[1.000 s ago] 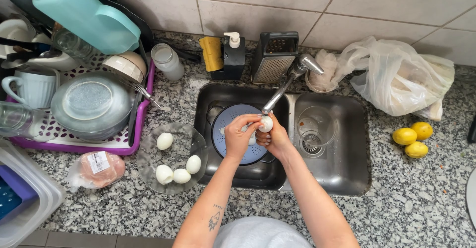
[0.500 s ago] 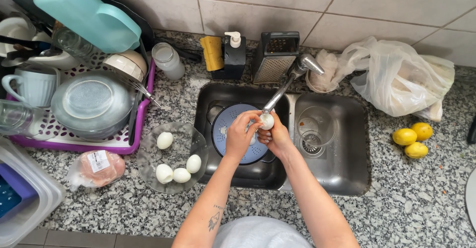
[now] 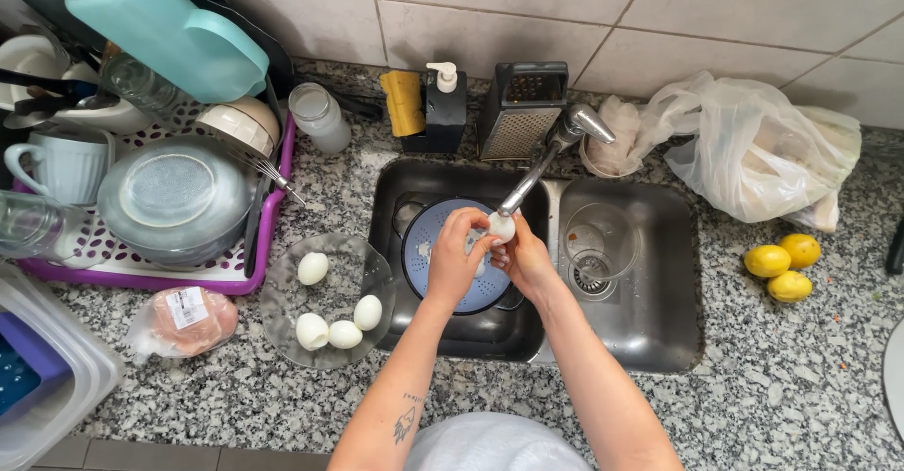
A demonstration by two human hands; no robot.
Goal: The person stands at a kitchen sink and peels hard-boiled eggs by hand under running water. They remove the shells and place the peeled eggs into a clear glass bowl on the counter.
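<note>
**Egg held under the tap at a granite sink**

The speckled granite worktop (image 3: 800, 386) carries a steel double sink (image 3: 659, 339) with a blue colander (image 3: 443, 245) in its left basin. A glass plate (image 3: 282, 320) holds four white eggs (image 3: 345, 333). Both hands, left hand (image 3: 457, 264) and right hand (image 3: 525, 259), close around one egg (image 3: 502, 227) under the tap (image 3: 541, 165), much as half a second ago.

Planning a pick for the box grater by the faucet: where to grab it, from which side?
Take the grater by the dark handle across its top, coming straight down from above. It stands upright against the tiled wall, with the soap dispenser close on one side and the faucet in front, so the sides look crowded and the top stays clear. A judgement only.
</note>
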